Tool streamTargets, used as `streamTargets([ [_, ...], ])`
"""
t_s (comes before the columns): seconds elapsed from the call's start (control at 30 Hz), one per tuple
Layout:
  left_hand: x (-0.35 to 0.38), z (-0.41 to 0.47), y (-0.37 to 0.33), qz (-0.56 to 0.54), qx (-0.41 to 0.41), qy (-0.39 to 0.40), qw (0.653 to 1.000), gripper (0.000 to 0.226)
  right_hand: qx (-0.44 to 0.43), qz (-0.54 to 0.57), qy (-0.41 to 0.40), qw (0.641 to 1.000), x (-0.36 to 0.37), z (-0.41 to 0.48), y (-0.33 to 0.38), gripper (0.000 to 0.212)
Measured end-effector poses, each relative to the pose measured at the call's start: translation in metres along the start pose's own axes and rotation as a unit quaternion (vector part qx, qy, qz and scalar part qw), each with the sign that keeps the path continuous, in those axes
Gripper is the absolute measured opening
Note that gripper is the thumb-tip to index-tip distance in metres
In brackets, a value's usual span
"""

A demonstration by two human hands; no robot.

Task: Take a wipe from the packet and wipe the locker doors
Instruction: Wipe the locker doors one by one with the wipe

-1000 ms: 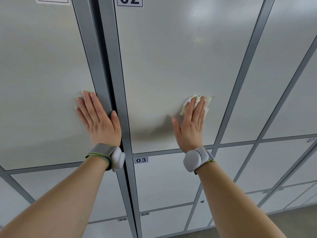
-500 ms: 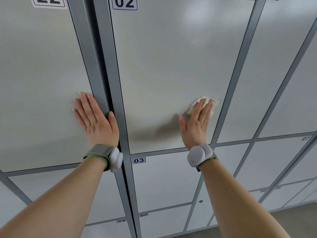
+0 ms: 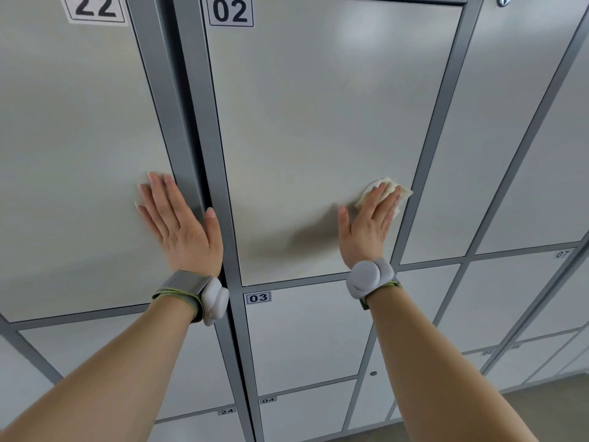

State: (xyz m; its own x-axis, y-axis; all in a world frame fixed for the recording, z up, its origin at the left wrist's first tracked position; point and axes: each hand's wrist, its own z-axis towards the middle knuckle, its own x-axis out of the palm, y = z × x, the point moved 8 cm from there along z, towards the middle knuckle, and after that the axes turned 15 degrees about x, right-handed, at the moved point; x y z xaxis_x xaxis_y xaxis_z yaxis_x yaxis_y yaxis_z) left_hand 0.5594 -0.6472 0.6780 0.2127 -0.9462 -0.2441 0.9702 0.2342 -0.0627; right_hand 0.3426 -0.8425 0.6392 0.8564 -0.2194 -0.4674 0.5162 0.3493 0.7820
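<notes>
Head — wipe [image 3: 387,184] near locker door [image 3: 318,122] edge

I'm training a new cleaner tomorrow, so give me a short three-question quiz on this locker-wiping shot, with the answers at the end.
1. True or false: the right hand presses the crumpled off-white wipe with straight fingers against the pale grey metal locker door numbered 02.
2. Where does the left hand rest?
A) on a door handle
B) flat on the pale grey metal locker door numbered 22
C) on the wipe
3. Fill in: the wipe lies near door 02's ___ edge (left or right).

Key: 1 true; 2 B; 3 right.
</notes>
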Motion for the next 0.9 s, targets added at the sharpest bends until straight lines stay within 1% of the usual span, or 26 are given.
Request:
streamTargets([
  [0.1,-0.006,0.013,-0.010,0.000,0.052,-0.015,0.999,0.061,0.055,-0.001,0.025,0.998,0.007,-0.008,-0.021,0.083],
  [0.17,-0.007,0.031,-0.018,-0.003,0.092,-0.024,0.995,0.060,0.075,0.026,0.035,0.996,0.005,-0.006,-0.018,0.082],
  [0.23,-0.007,0.051,-0.023,-0.013,0.117,-0.028,0.993,0.058,0.073,0.062,0.023,0.995,-0.003,0.002,-0.003,0.080],
  [0.3,-0.004,0.065,-0.025,-0.010,0.135,-0.023,0.990,0.058,0.038,0.080,-0.003,0.996,-0.012,0.010,0.015,0.077],
  [0.37,-0.003,0.068,-0.025,0.016,0.148,-0.014,0.989,0.058,0.015,0.080,-0.017,0.997,-0.014,0.013,0.024,0.078],
  [0.43,0.001,0.066,-0.023,0.040,0.155,0.002,0.987,0.059,0.022,0.070,-0.024,0.997,-0.009,0.011,0.019,0.081],
  [0.6,0.006,0.066,-0.023,0.081,0.153,0.001,0.985,0.057,0.096,0.076,-0.010,0.992,0.007,0.001,-0.017,0.088],
  [0.73,0.006,0.065,-0.023,0.083,0.160,-0.011,0.984,0.055,0.149,0.117,-0.001,0.982,0.006,0.004,-0.021,0.079],
  [0.77,0.006,0.064,-0.023,0.081,0.161,-0.012,0.984,0.054,0.149,0.128,-0.003,0.981,0.004,0.007,-0.015,0.077],
  [0.9,0.005,0.064,-0.023,0.070,0.170,-0.014,0.983,0.054,0.098,0.142,-0.037,0.984,-0.006,0.017,0.009,0.072],
])
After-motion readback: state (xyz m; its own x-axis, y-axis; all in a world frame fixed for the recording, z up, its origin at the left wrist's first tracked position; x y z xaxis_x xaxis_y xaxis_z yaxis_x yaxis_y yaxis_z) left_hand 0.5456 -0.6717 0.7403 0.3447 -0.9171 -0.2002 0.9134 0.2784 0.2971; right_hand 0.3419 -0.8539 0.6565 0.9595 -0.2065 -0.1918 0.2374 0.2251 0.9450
